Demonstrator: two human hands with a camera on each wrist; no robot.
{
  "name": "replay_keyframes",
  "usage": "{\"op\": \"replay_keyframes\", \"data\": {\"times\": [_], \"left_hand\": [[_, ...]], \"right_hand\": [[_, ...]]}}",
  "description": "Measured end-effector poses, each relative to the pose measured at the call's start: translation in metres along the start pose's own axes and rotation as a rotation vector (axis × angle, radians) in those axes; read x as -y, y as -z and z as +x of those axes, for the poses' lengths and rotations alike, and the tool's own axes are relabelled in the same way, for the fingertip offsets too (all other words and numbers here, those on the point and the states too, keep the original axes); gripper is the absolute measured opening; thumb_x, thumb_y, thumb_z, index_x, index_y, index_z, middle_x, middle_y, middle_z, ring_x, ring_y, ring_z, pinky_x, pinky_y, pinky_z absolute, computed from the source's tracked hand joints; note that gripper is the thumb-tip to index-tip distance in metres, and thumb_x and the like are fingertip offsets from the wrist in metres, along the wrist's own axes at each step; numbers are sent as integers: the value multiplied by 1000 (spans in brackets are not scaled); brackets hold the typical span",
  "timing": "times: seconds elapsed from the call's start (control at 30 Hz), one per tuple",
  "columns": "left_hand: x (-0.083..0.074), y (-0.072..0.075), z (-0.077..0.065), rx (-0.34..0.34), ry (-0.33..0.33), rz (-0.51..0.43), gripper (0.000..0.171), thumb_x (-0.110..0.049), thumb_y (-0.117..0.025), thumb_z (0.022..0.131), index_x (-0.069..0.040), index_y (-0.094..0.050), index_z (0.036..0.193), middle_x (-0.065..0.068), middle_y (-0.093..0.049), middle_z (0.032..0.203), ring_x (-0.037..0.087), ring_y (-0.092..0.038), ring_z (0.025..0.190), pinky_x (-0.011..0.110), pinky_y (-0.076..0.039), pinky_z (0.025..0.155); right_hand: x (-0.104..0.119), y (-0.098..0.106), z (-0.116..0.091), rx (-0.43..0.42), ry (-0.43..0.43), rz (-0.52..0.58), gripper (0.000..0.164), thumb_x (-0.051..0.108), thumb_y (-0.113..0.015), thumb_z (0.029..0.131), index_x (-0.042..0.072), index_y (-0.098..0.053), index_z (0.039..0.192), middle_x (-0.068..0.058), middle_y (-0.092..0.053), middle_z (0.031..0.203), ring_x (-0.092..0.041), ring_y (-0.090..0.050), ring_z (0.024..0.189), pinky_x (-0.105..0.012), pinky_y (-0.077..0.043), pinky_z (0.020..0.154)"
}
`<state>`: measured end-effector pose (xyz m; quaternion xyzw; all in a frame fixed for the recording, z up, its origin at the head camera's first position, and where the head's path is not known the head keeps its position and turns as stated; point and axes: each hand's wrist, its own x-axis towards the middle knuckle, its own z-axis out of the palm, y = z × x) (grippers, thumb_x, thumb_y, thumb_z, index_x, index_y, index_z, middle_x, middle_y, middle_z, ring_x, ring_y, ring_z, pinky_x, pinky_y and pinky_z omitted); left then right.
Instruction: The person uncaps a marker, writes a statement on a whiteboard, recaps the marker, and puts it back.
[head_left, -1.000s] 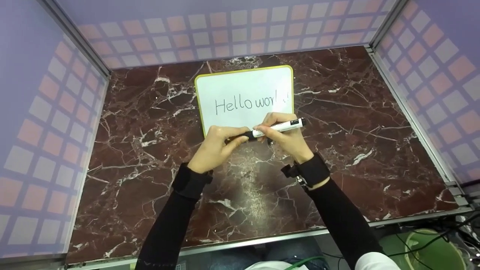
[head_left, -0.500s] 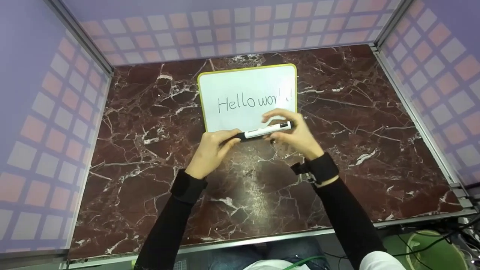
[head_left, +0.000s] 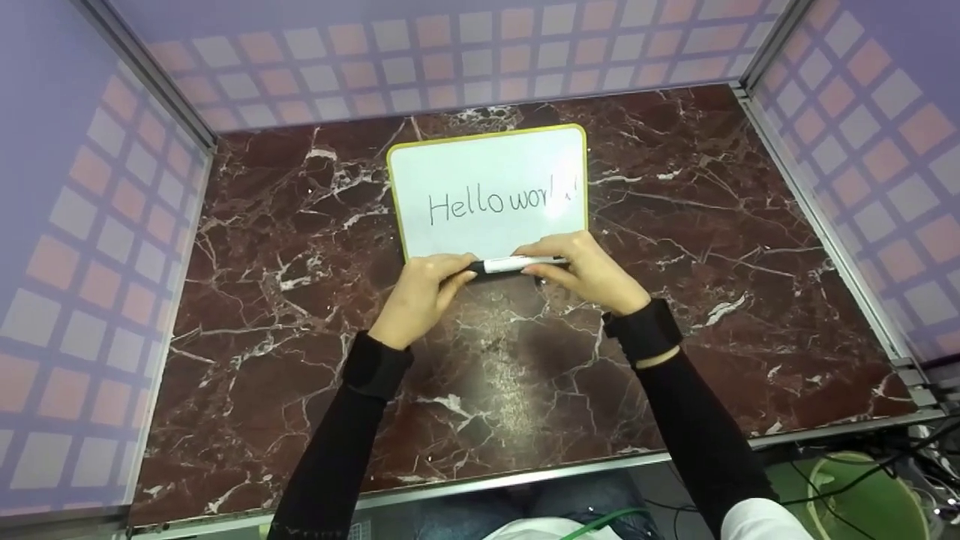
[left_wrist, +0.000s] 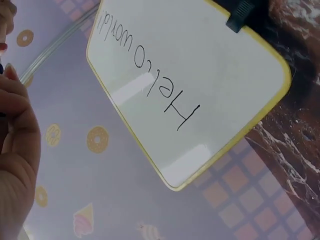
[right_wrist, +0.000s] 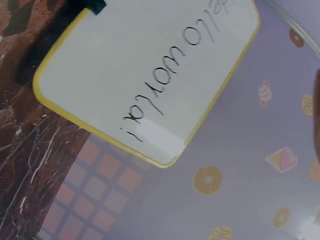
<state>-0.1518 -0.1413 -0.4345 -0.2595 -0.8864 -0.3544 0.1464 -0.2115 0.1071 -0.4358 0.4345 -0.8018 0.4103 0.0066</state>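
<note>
A white marker (head_left: 505, 264) with a black capped end is held level between both hands, in front of the whiteboard's lower edge. My left hand (head_left: 420, 292) pinches its black end between thumb and fingers. The right hand (head_left: 596, 274) grips the white barrel from the other side, covering part of its far end. Behind them is a yellow-framed whiteboard (head_left: 465, 172) with "Hello world!" handwritten in black, partly washed out by glare in the head view. The left wrist view shows the left hand (left_wrist: 17, 145) at its edge.
Under everything lies a dark red marbled tabletop (head_left: 285, 390). Purple patterned panels (head_left: 480, 67) enclose its back and sides. A dark clip (left_wrist: 241, 16) sits on the whiteboard's lower edge. Below the table's front right stands a green bin (head_left: 862, 495) among cables.
The right hand has loosened from its writing-style grip on the marker, spread its fingers, then closed on the barrel again from the right. The marker has turned nearly level and lowered slightly.
</note>
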Motion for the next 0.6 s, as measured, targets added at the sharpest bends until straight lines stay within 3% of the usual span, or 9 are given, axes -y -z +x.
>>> {"op": "replay_keyframes", "data": {"times": [0.17,0.3,0.47,0.6], "left_hand": [[3,6,-3,35,31,-53,24,-17,-59,87,-3,-69,104,8,-70,81,14,-63,67,24,-53,65],[7,10,-7,41,40,-80,25,-20,-59,87,-5,-69,105,6,-70,78,9,-61,63,23,-52,60],[8,9,-7,21,56,-86,26,-25,-59,86,-9,-70,104,4,-71,81,10,-64,66,26,-54,65],[8,3,-10,-4,50,14,28,-29,-60,85,-10,-70,102,4,-72,92,13,-68,81,24,-54,77]], "right_hand": [[-1,-11,2,-33,53,15,27,20,-62,84,15,-67,110,0,-66,75,-6,-48,55,-19,-40,50],[0,-16,6,-36,85,12,27,21,-61,85,15,-67,111,2,-65,73,-5,-45,53,-18,-37,47],[0,-16,4,-13,59,-1,25,23,-59,88,15,-66,110,1,-69,87,-7,-56,65,-21,-47,59],[-1,-17,-2,22,67,-168,24,19,-62,86,14,-66,109,1,-68,95,-10,-59,79,-25,-48,71]]}}
